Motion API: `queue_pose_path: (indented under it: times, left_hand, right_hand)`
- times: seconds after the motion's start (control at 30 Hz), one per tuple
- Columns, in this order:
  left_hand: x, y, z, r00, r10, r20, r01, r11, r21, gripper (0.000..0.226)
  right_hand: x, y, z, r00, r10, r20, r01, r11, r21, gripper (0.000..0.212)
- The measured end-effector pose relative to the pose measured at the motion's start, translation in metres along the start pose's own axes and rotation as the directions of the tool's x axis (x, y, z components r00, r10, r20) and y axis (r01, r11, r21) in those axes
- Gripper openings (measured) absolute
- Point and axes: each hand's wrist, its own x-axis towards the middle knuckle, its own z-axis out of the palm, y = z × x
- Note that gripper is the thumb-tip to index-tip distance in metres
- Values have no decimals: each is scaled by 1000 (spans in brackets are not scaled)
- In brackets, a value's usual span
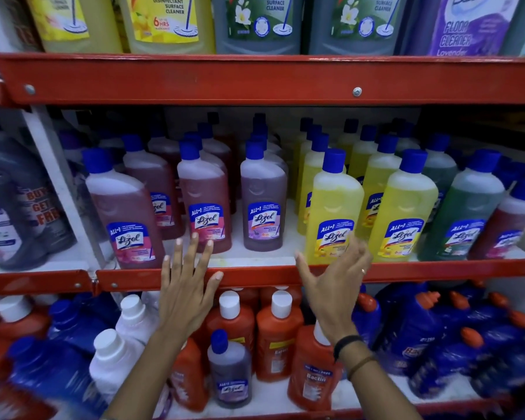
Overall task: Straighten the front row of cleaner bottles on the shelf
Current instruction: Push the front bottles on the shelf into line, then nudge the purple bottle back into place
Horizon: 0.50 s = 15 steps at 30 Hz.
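The middle shelf holds a front row of blue-capped cleaner bottles. From the left: a pink bottle tilted and close to the edge, a pink bottle set further back, a purple bottle also set back, two yellow bottles near the edge, a green bottle and a dark red bottle. My left hand is open with spread fingers just in front of the second pink bottle. My right hand is open, its fingers by the lower label of the first yellow bottle.
Red steel rails edge each shelf. Large yellow, grey and lavender cleaner jugs stand on the shelf above. Below are orange, blue and white bottles plus one small purple bottle. A white upright post divides off a left bay with dark bottles.
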Motion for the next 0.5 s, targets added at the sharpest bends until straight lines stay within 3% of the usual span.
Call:
queue_pose_path:
  times: [0.2, 0.4, 0.5]
  left_hand:
    - [-6, -13, 0, 1000, -2, 23, 2, 1000, -4, 60]
    - [-7, -19, 2, 1000, 9, 20, -9, 1000, -16, 61]
    - [-6, -19, 4, 1000, 17, 13, -17, 1000, -17, 62]
  right_hand:
    - [-23, -62, 41, 983, -118, 141, 88, 975, 203, 78]
    - [21, -76, 93, 952, 114, 284, -108, 993, -38, 119]
    - [29, -73, 102, 943, 150, 295, -116, 985, -129, 121]
